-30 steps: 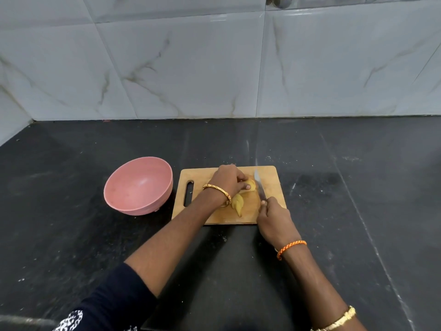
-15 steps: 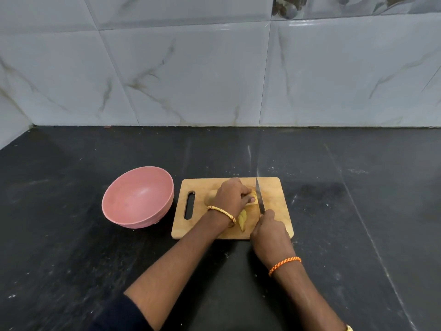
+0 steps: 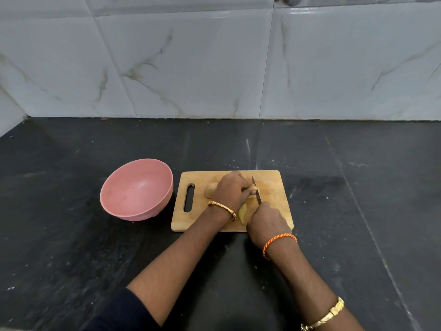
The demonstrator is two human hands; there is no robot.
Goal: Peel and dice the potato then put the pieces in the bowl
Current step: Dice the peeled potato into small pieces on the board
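Hidden: most of the pale yellow peeled potato (image 3: 210, 190) lay under the left hand (image 3: 232, 188); only its rounded end showed to that hand's left.
Hard to make out: the knife handle was buried in the right hand (image 3: 267, 219).
Left hand: fingers curled down over the potato, holding it on the rectangular wooden cutting board (image 3: 274, 185).
Right hand: closed around the handle of the steel-bladed knife (image 3: 256, 189), blade just beside the left fingertips.
Cut piece: a yellow potato wedge (image 3: 243, 212) lay between the two wrists.
Bowl: the round pink plastic bowl (image 3: 137, 189) stood on the black stone worktop (image 3: 358, 211), left of both hands.
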